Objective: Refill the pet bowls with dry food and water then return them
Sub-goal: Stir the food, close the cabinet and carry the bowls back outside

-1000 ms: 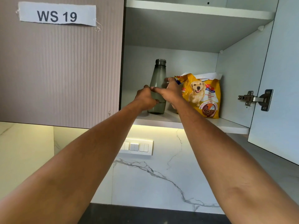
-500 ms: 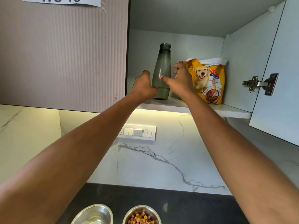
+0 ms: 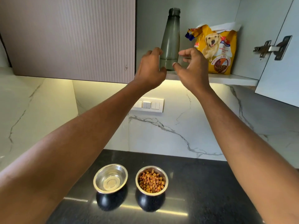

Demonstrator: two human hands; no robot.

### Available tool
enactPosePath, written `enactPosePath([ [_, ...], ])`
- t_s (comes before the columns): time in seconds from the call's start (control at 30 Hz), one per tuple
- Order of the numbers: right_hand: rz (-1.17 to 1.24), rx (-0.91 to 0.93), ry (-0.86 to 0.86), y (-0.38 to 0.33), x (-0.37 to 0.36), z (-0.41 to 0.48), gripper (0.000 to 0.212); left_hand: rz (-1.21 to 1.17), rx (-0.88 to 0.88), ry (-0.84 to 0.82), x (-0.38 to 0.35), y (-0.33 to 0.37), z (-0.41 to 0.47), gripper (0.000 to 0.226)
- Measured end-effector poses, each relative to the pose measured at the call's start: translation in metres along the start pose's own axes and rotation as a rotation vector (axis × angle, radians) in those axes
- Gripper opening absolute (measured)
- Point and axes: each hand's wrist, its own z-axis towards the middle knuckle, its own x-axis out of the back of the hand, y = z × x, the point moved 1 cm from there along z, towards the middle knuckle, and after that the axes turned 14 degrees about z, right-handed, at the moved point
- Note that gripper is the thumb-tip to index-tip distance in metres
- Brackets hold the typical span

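A grey bottle (image 3: 171, 36) stands upright on the cabinet shelf (image 3: 226, 77), with a yellow bag of dog food (image 3: 216, 49) to its right. My left hand (image 3: 149, 68) and my right hand (image 3: 192, 68) hover in front of the bottle's base, one on each side, fingers apart and holding nothing. Down on the black counter (image 3: 202, 191) two steel bowls stand side by side. The left bowl (image 3: 110, 178) holds clear water. The right bowl (image 3: 151, 181) is full of brown kibble.
The cabinet's right door (image 3: 278, 62) hangs open with its hinge showing; the left door (image 3: 68, 38) is shut. A white switch panel (image 3: 148, 105) sits on the marble wall below the shelf.
Both hands have let go of the bottle and drawn back from the shelf. My view has tilted down, so the two bowls on the counter now show.
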Motion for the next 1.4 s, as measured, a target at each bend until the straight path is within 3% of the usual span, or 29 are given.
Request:
enactPosePath([
  [0.17, -0.011, 0.019, 0.045, -0.013, 0.008, -0.053, 0.034, -0.008, -0.028, 0.061, 0.014, 0.004, -0.042, 0.046],
  [0.4, -0.019, -0.162, 0.066, -0.025, 0.023, -0.141, 0.020, -0.099, -0.066, -0.037, 0.018, -0.015, -0.129, 0.042],
  [0.77, -0.146, -0.772, -0.236, 0.048, 0.008, -0.331, 0.011, -0.135, 0.271, -0.465, -0.034, -0.095, -0.294, 0.038],
  [1.1, -0.070, -1.401, -0.205, 0.155, -0.014, -0.413, 0.028, -0.054, 0.631, -0.786, -0.124, -0.153, -0.430, 0.021],
  [1.27, -0.007, -1.511, -0.205, 0.190, -0.039, -0.418, 0.027, -0.077, 0.705, -0.899, -0.161, -0.159, -0.445, 0.023],
  [1.4, -0.025, -1.484, -0.227, 0.211, -0.048, -0.419, 0.020, -0.052, 0.706, -0.930, -0.187, -0.157, -0.452, 0.025],
])
